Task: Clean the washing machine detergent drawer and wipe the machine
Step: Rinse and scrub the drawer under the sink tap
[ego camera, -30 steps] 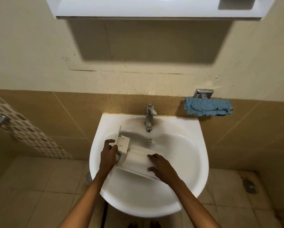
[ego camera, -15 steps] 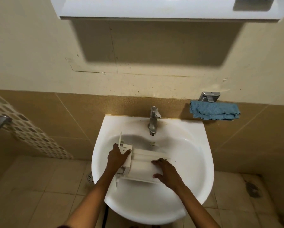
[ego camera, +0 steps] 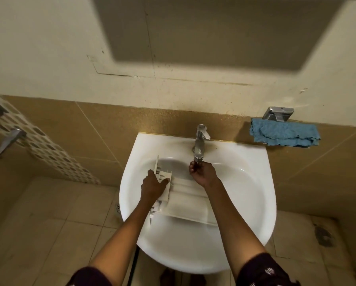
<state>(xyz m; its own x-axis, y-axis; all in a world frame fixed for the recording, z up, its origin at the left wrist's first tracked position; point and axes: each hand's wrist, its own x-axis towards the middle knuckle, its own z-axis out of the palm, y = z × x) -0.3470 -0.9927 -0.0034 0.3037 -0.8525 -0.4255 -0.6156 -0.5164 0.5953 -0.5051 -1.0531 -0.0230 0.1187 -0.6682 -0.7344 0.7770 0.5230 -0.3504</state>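
Right hand (ego camera: pixel 202 174) — fingertips blurred under the tap (ego camera: pixel 199 147); drawer (ego camera: pixel 185 203) partly covered.

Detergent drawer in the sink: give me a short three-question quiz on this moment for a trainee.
1. True or false: the blue cloth is up on the wall, outside the sink.
2. The left hand holds: A the blue cloth, B the detergent drawer, C a sponge.
3. Fill in: the right hand is just below the ___ spout.
Key: 1 true; 2 B; 3 tap.
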